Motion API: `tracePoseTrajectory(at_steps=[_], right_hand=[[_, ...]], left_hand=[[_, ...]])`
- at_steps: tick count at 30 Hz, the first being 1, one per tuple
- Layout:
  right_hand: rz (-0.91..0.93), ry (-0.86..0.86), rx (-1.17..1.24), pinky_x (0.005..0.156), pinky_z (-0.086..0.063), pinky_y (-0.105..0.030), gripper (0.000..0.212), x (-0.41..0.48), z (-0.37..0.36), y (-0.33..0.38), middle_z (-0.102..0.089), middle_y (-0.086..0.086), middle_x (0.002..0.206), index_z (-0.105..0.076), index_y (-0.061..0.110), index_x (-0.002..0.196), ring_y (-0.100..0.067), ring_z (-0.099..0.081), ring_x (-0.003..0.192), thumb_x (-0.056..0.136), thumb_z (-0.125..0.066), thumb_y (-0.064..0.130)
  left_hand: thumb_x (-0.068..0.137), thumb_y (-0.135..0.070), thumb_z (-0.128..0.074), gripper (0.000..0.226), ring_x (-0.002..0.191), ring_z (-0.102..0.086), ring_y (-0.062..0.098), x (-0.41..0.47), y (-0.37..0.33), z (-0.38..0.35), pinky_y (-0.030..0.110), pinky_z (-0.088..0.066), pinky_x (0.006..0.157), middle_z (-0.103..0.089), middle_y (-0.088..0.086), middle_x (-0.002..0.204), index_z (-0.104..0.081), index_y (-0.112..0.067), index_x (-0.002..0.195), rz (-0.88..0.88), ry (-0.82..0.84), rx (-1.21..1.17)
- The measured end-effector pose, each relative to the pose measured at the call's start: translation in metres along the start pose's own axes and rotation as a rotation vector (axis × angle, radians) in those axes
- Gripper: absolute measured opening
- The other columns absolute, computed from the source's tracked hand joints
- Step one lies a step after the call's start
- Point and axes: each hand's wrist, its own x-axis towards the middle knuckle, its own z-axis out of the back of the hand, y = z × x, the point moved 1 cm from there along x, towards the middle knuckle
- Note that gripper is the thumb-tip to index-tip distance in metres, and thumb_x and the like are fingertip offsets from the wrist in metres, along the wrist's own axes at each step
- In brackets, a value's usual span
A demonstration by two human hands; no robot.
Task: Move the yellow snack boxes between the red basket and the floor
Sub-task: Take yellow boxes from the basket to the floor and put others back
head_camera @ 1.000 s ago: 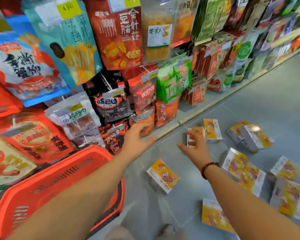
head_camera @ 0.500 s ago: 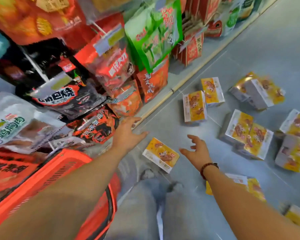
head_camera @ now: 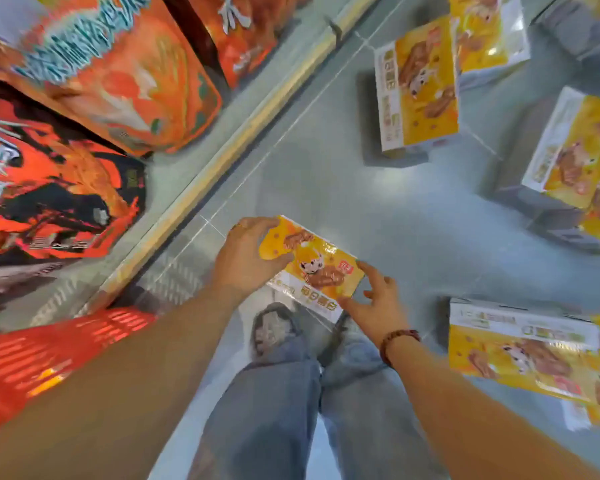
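Note:
A yellow snack box lies on the grey floor just ahead of my feet. My left hand grips its left end, fingers over the top edge and thumb on its face. My right hand touches the box's right corner with spread fingers. The red basket stands at the lower left, partly behind my left forearm. Several more yellow snack boxes lie scattered on the floor, one ahead, one at the right, one beside my right arm.
A shelf of red and orange snack bags runs along the left, with a wooden-coloured shelf edge at floor level. My legs in blue jeans and my shoes fill the lower middle. Grey floor shows between the boxes.
I have bent much lower, so the view is closer to the floor. Both hands came down onto the nearest yellow box; the left now grips it and the right touches its corner.

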Motion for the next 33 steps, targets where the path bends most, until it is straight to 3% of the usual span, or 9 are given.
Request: tracePoseTrajectory(at_steps=[3,6,8,11,13,18,24,30,33], right_hand=[[-0.021,0.017,-0.078,0.103,-0.037,-0.031,0.08,0.032,-0.035,-0.036,-0.026,-0.011,0.14,-0.033,0.034,0.142,-0.031,-0.046,0.122,0.074,-0.076,0.026],[-0.059,0.007,-0.16,0.11,-0.026,-0.035,0.094,0.056,-0.061,-0.059,0.004,-0.018,0.154,-0.014,0.042,0.145,-0.035,-0.022,0.14,0.075,-0.075,0.038],[-0.103,-0.01,-0.165,0.109,-0.029,-0.038,0.101,0.07,-0.076,-0.072,0.009,-0.018,0.155,-0.005,0.047,0.145,-0.034,-0.018,0.142,0.073,-0.075,0.042],[-0.094,-0.055,-0.08,0.105,-0.034,-0.038,0.116,0.086,-0.094,-0.086,-0.01,-0.019,0.15,0.003,0.049,0.144,-0.033,-0.031,0.135,0.065,-0.082,0.039],[-0.08,-0.082,-0.038,0.1,-0.039,-0.037,0.122,0.09,-0.103,-0.09,-0.025,-0.014,0.138,0.006,0.051,0.143,-0.032,-0.044,0.123,0.063,-0.085,0.035],[-0.073,-0.076,-0.043,0.096,-0.041,-0.034,0.121,0.09,-0.095,-0.079,-0.032,-0.009,0.127,0.005,0.05,0.143,-0.03,-0.051,0.111,0.064,-0.085,0.03],[0.065,-0.032,-0.14,0.095,-0.039,-0.03,0.119,0.065,-0.045,-0.013,-0.032,-0.011,0.127,0.003,0.047,0.144,-0.03,-0.05,0.11,0.066,-0.084,0.028],[0.259,-0.008,-0.219,0.097,-0.037,-0.031,0.115,-0.003,0.028,0.104,-0.033,-0.004,0.113,-0.003,0.049,0.143,-0.03,-0.049,0.106,0.064,-0.085,0.031],[0.382,0.016,-0.286,0.096,-0.04,-0.033,0.116,-0.053,0.052,0.165,-0.034,-0.009,0.119,-0.003,0.049,0.143,-0.033,-0.049,0.109,0.063,-0.085,0.034]], left_hand=[[0.056,-0.055,-0.067,0.077,0.119,-0.046,0.028,0.021,0.039,-0.042,0.029,-0.035,0.101,-0.05,0.01,0.127,-0.056,-0.022,0.126,-0.008,0.039,0.055],[0.056,-0.05,-0.076,0.09,0.131,-0.032,0.036,0.032,0.073,-0.071,0.043,-0.033,0.106,-0.03,0.015,0.145,-0.042,-0.032,0.137,0.004,0.089,0.152],[0.057,-0.043,-0.084,0.098,0.136,-0.024,0.039,0.037,0.096,-0.085,0.049,-0.03,0.108,-0.018,0.016,0.152,-0.033,-0.039,0.141,0.014,0.118,0.218],[0.055,-0.04,-0.086,0.108,0.138,-0.021,0.04,0.04,0.12,-0.101,0.048,-0.03,0.109,-0.011,0.019,0.154,-0.022,-0.046,0.142,0.036,0.157,0.23],[0.054,-0.038,-0.087,0.112,0.137,-0.027,0.034,0.041,0.127,-0.109,0.044,-0.033,0.109,-0.016,0.016,0.152,-0.018,-0.049,0.141,0.041,0.175,0.145],[0.052,-0.039,-0.088,0.112,0.12,-0.044,0.027,0.041,0.12,-0.108,0.042,-0.04,0.102,-0.036,0.009,0.133,-0.021,-0.049,0.141,0.052,0.13,0.055],[0.056,-0.04,-0.086,0.109,0.121,-0.045,0.025,0.017,0.069,-0.054,0.041,-0.041,0.101,-0.033,0.004,0.135,-0.018,-0.054,0.139,0.13,-0.016,0.001],[0.059,-0.045,-0.083,0.104,0.124,-0.042,0.025,-0.039,-0.012,0.051,0.042,-0.042,0.099,-0.033,0.005,0.137,-0.017,-0.055,0.138,0.136,-0.184,-0.069],[0.059,-0.047,-0.082,0.102,0.132,-0.035,0.026,-0.082,-0.054,0.112,0.041,-0.04,0.101,-0.031,0.009,0.143,-0.019,-0.055,0.139,0.145,-0.314,-0.07]])
